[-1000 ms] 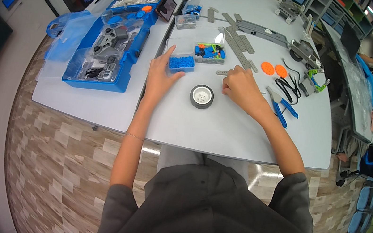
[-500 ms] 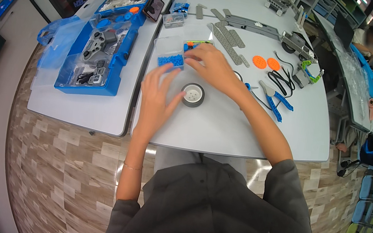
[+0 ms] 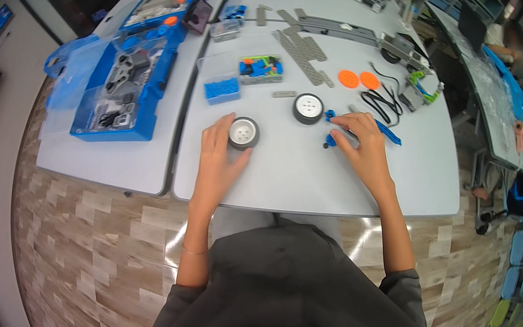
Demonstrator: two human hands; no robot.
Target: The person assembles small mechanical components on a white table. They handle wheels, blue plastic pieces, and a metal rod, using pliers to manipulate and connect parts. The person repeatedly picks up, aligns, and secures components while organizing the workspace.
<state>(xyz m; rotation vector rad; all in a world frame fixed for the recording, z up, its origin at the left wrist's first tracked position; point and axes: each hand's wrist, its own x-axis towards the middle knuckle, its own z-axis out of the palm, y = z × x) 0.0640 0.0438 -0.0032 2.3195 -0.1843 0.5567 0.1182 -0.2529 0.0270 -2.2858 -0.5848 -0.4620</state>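
My left hand (image 3: 216, 160) curls around the near-left side of a wheel (image 3: 244, 133) with a dark tyre and white hub, lying flat on the table. Its thumb rests at the tyre's lower edge. A second wheel (image 3: 309, 108) of the same kind lies farther right, apart from both hands. My right hand (image 3: 363, 150) is over the table with thumb and forefinger spread. Its fingertips are beside a small blue part (image 3: 330, 115) and a blue-and-black part (image 3: 330, 140); contact is unclear. Blue-handled pliers (image 3: 387, 133) lie partly hidden behind this hand.
Ahead are a bin of blue pieces (image 3: 222, 90), a box of coloured parts (image 3: 261, 68), grey perforated plates (image 3: 300, 52), orange discs (image 3: 348, 79) and a black cable (image 3: 380, 105). A blue case (image 3: 112, 130) stands left. Another person (image 3: 506, 47) sits far right.
My right hand has moved right and nearer, from the blue-piece bin to the small blue parts, uncovering the second wheel. My left hand has closed around the nearer wheel. The view has shifted slightly.
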